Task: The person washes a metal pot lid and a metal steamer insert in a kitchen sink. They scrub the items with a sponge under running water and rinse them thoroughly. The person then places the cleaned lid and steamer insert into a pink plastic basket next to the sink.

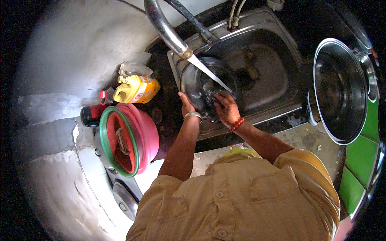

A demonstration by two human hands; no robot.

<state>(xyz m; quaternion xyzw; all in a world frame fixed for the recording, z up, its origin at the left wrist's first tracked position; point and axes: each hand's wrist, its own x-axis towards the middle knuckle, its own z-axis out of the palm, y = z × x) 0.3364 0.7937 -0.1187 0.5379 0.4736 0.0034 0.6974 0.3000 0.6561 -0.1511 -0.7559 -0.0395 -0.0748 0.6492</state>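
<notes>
My left hand grips the near left rim of a round metal basin standing in the left part of the steel sink. Over the basin's near right side, my right hand has its fingers bent down. A dark, glinting patch lies beside those fingertips; whether it is a scourer or splashing water is unclear. From the metal faucet a stream of water pours into the basin close to my right fingers.
Left of the sink stand a yellow jug, a pink plastic basin and a green-rimmed colander. A large metal pot is at the right, by green tiles. A metal lid lies lower left.
</notes>
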